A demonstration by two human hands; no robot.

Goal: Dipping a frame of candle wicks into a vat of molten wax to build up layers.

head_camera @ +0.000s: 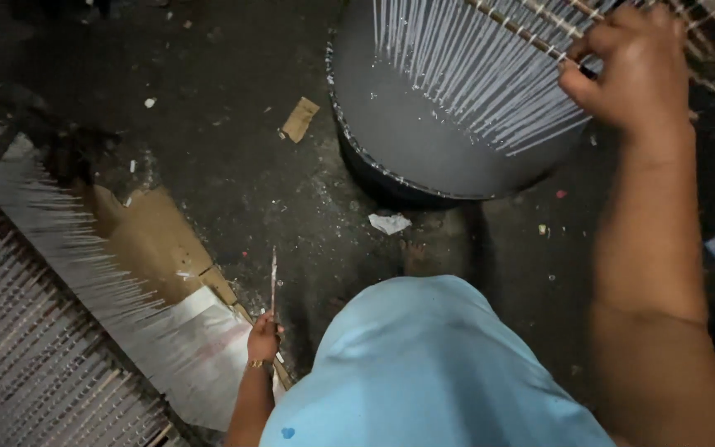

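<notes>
The person's right hand is closing its fingers and thumb around the wooden crossbars of a rack of thin white sticks, up at one o'clock in the view. The rack is tilting over a round black tub, and its sticks are running with their long axis from about one o'clock down to seven o'clock, their free tips fanning out and hanging above the pale grey liquid inside the tub. The sticks are looking chalky white, slender and evenly spaced, like the teeth of a comb. The tub's near rim is curving round at about six o'clock of the rack, and the stick tips are staying inside that rim, with open liquid showing at nine o'clock of them. The left hand, at seven o'clock, is pinching a single thin stick that is standing nearly upright, its tip pointing to twelve o'clock; a gold bracelet is sitting on that wrist. At nine o'clock another rack of white sticks is lying across the floor, resting partly on flattened cardboard. Between this rack and the tub the dark, wet floor is lying open, littered only with a cardboard scrap and a bit of white paper. The person's light blue garment is filling six o'clock.
</notes>
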